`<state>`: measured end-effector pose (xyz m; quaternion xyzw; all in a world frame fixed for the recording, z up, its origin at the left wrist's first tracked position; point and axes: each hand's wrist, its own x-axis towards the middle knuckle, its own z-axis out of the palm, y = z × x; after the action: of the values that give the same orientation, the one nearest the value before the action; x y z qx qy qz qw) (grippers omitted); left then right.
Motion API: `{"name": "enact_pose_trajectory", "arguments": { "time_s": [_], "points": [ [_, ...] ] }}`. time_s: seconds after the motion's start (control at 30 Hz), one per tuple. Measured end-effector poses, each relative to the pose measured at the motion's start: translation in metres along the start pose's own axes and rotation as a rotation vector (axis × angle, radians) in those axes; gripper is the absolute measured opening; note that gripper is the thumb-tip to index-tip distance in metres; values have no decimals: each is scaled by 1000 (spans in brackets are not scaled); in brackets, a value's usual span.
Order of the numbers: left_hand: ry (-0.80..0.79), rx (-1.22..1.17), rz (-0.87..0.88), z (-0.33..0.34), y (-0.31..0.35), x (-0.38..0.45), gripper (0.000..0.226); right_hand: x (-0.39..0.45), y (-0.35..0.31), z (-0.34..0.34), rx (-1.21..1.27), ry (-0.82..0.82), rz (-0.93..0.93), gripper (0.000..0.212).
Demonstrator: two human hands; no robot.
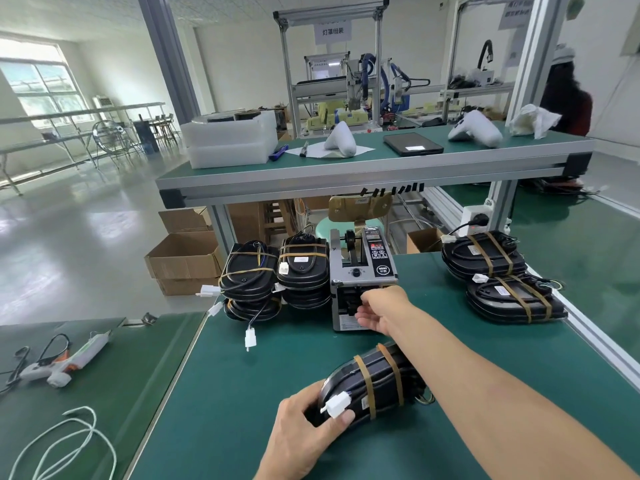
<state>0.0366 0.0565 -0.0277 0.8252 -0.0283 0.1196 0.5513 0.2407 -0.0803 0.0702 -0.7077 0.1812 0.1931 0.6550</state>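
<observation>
– Near the front edge of the table (242, 393), about the middle, what is the left hand (304, 420) doing?

– It grips the near end of a black bundle (377, 382). The fingers curl around that end and the thumb presses a white connector (337, 404) against the top.

– How does the bundle lie?

– It rests on the green mat, slanting away to the right, with two brown tape bands (369, 386) wrapped across it. Its far end passes under the right forearm.

– And the right hand (375, 313)?

– It is stretched out to the tape dispenser (360, 268), which stands at the far edge of the table. The fingers are curled at the dispenser's front mouth and touch it. I cannot tell whether they pinch a strip of tape.

– What else sits on that table?

– Two taped stacks of black parts, the outer stack (249, 275) and the inner stack (304, 268), stand at the far left corner, just beside the dispenser, with white plugs dangling from them on wires. Toward the right edge lie two more, a rear bundle (483, 258) and a front bundle (512, 299), touching each other.

– Anything off to the side?

– On the neighbouring table to the left, a glue gun (62, 358) lies near a loose white cord (69, 441).
</observation>
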Motion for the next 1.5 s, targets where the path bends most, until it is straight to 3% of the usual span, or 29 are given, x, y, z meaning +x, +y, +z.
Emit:
{"name": "enact_pose_trajectory", "arguments": {
  "time_s": [0.47,0.57,0.7,0.83,1.0,1.3,1.5],
  "points": [
    [5,14,5,0,2,-1,48,-5,4,-1,56,30,-18,8],
    [9,8,-1,1,1,0,47,-30,2,-7,-162,-27,-219,15],
    [20,-22,-13,1,-1,-1,52,-89,19,-26,-703,-136,-627,32],
    [15,-17,-31,2,-3,-1,53,-122,48,-37,-887,-122,-762,30],
    [10,-17,-54,2,-2,-1,42,-125,63,-38,-845,-88,-844,26],
    [24,-14,-43,2,0,-1,53,-123,71,-34,-808,-59,-875,24],
    [27,17,-53,2,0,-1,37,-121,73,-33,-804,-63,-880,24]
  ]
}}
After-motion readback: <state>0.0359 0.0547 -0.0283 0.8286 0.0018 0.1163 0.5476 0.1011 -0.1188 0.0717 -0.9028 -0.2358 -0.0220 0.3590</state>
